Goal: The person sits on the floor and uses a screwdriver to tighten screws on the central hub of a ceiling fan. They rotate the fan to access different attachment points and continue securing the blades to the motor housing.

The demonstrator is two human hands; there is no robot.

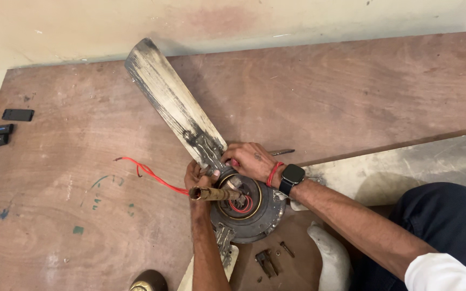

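Person sits on a worn plywood floor [351,91], working on a dismantled ceiling fan. Fan motor housing [252,213] lies flat, dark and round, right in front of them, center-bottom of view. One dirty cream blade [171,97] runs from the hub up-left toward the wall; a second blade [405,167] stretches out to the right, partly under the right forearm; a third blade stub [227,258] pokes toward the bottom edge.

Left hand [195,178] sits at the left side of the hub, fingers curled close around the base of the brass-coloured downrod [214,193], which points left and toward the camera. Grip looks closed on the rod, though fingertips are partly hidden. Right hand [252,160] rests on top of the hub beside the blade bracket, fingers bent and pressed together on something small at the hub; cannot tell what it pinches. Right wrist wears a black smartwatch [292,177] and a red thread band.

Red wire [149,173] trails from the hub out to the left across the floor; more red wire loops inside the housing.

Small screws and a metal bracket [268,263] lie loose just below the motor. Three flat black pieces [1,129] lie well apart at the far left. A white curved part [330,256] lies near the person's knee.
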